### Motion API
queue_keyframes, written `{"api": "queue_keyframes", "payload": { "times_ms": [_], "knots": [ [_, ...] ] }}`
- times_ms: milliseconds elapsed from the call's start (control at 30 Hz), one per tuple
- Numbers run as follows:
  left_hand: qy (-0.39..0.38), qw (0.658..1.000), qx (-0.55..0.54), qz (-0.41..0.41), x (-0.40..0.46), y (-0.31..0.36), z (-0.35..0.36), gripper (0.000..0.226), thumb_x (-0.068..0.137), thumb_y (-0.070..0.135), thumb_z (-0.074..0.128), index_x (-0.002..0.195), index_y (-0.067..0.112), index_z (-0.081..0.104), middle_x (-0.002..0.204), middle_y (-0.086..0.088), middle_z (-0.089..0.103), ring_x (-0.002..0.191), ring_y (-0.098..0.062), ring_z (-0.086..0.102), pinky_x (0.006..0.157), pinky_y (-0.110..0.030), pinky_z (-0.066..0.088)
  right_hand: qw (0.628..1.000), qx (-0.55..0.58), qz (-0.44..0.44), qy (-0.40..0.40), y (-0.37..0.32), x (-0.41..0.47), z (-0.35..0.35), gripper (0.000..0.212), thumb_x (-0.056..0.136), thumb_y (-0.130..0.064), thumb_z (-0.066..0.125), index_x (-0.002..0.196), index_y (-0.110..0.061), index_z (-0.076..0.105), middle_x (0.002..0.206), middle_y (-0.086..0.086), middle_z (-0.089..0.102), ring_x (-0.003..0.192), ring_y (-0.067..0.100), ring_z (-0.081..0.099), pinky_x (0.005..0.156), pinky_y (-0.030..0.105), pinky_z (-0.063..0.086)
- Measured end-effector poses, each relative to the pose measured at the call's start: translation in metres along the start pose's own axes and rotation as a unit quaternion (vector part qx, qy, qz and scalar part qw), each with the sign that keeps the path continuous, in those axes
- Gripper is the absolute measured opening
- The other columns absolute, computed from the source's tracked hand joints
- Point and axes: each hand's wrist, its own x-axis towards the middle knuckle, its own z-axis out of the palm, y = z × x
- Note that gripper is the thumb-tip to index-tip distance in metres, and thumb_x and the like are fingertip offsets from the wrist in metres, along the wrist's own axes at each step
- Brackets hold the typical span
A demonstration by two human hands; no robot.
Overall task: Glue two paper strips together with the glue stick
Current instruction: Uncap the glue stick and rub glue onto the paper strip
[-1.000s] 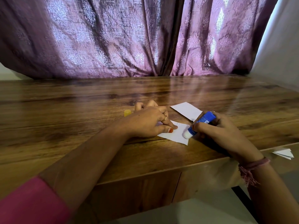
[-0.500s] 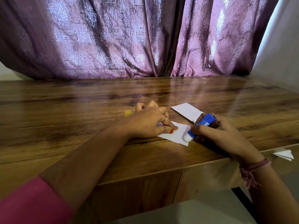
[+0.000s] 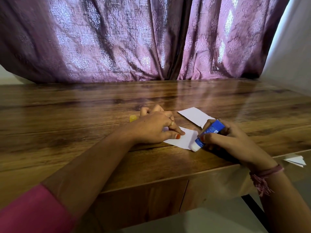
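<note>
Wooden desk (image 3: 84, 115) before purple curtain (image 3: 117, 39). Left hand (image 3: 154, 126) pressing near strip (image 3: 183, 138) flat, hiding its left end. Right hand (image 3: 232, 140) gripping glue stick (image 3: 208, 133), tip on strip's right edge. Second strip (image 3: 193, 115) just beyond. Yellow cap (image 3: 133, 118) half hidden.

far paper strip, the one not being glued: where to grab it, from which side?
Take the far paper strip at its far left corner, coming from the table's far side with a fingertip pinch. It lies flat on the table, so a corner must be lifted first. Its near right end sits behind the right hand holding the glue stick, so that end looks blocked.
</note>
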Motion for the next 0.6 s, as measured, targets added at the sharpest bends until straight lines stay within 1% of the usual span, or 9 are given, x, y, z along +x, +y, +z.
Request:
{"api": "queue_keyframes", "payload": {
  "times_ms": [67,133,200,300,333,400,467,533,600],
  "knots": [
    [0.002,1.0,-0.001,0.003,-0.001,0.001,0.0,0.023,0.088,0.052,0.055,0.11,0.052,0.063,0.096,0.023,0.047,0.107,-0.007,0.031,0.083,-0.038,0.018,0.995,0.09,0.017,0.028,0.001,0.001,-0.002,0.015,0.072,-0.016,0.063,0.057,-0.017,0.066,0.049,0.001,0.056,0.049,0.015,0.049,0.058,0.027,0.041],
    [0.009,1.0,-0.004,0.009,-0.002,0.001,-0.001,0.022,0.088,0.051,0.056,0.109,0.052,0.063,0.096,0.022,0.047,0.107,-0.008,0.031,0.085,-0.039,0.019,0.987,0.146,0.021,0.062,0.003,0.002,-0.005,0.019,0.073,-0.015,0.061,0.054,-0.019,0.062,0.051,0.001,0.053,0.05,0.012,0.045,0.065,0.033,0.038],
    [0.013,1.0,-0.008,0.011,-0.003,0.002,-0.001,0.021,0.089,0.05,0.056,0.108,0.052,0.063,0.095,0.023,0.045,0.107,-0.008,0.03,0.085,-0.039,0.02,0.986,0.148,0.009,0.07,0.002,0.002,-0.007,0.025,0.076,-0.016,0.058,0.053,-0.025,0.062,0.054,-0.001,0.053,0.05,0.008,0.044,0.058,0.029,0.036],
    [0.018,1.0,-0.009,0.015,-0.003,0.001,-0.002,0.018,0.089,0.05,0.055,0.105,0.051,0.063,0.092,0.024,0.043,0.108,-0.007,0.031,0.083,-0.038,0.019,0.986,0.144,-0.002,0.08,0.001,0.001,-0.008,0.025,0.077,-0.018,0.058,0.055,-0.027,0.065,0.054,-0.007,0.056,0.051,0.004,0.047,0.05,0.016,0.037],
    [0.021,1.0,-0.013,0.016,-0.003,0.001,-0.001,0.017,0.089,0.05,0.055,0.104,0.05,0.063,0.091,0.024,0.043,0.107,-0.007,0.032,0.081,-0.037,0.018,0.985,0.148,-0.002,0.085,0.001,0.001,-0.008,0.022,0.077,-0.019,0.059,0.058,-0.026,0.067,0.054,-0.009,0.056,0.052,0.004,0.048,0.05,0.015,0.037],
    [0.038,0.999,-0.023,0.017,-0.004,-0.001,-0.002,0.018,0.089,0.051,0.054,0.103,0.047,0.064,0.09,0.023,0.045,0.106,-0.007,0.033,0.081,-0.036,0.019,0.982,0.158,0.002,0.099,0.003,0.002,-0.008,0.013,0.076,-0.02,0.062,0.066,-0.025,0.071,0.053,-0.01,0.057,0.056,0.005,0.05,0.056,0.022,0.034],
    [0.081,0.996,-0.035,0.022,-0.005,-0.002,-0.006,0.02,0.089,0.051,0.053,0.103,0.044,0.064,0.096,0.019,0.051,0.106,-0.007,0.033,0.081,-0.035,0.019,0.98,0.163,0.004,0.112,0.003,0.002,-0.009,0.009,0.075,-0.021,0.065,0.072,-0.025,0.073,0.055,-0.01,0.06,0.057,0.006,0.052,0.058,0.027,0.032],
    [0.152,0.987,-0.049,0.018,-0.007,-0.006,-0.011,0.018,0.09,0.051,0.053,0.102,0.043,0.063,0.103,0.017,0.056,0.105,-0.006,0.034,0.075,-0.033,0.017,0.982,0.153,0.001,0.107,0.003,0.002,-0.009,0.008,0.078,-0.019,0.068,0.075,-0.025,0.073,0.061,-0.006,0.065,0.058,0.005,0.053,0.057,0.026,0.032],
    [0.228,0.972,-0.058,0.002,-0.008,-0.012,-0.019,0.015,0.091,0.047,0.053,0.099,0.041,0.063,0.097,0.021,0.056,0.101,-0.006,0.038,0.078,-0.033,0.017,0.983,0.156,0.007,0.094,0.002,0.002,-0.008,0.007,0.077,-0.017,0.071,0.079,-0.024,0.073,0.071,0.0,0.071,0.059,0.005,0.055,0.055,0.022,0.037]
  ]
}}
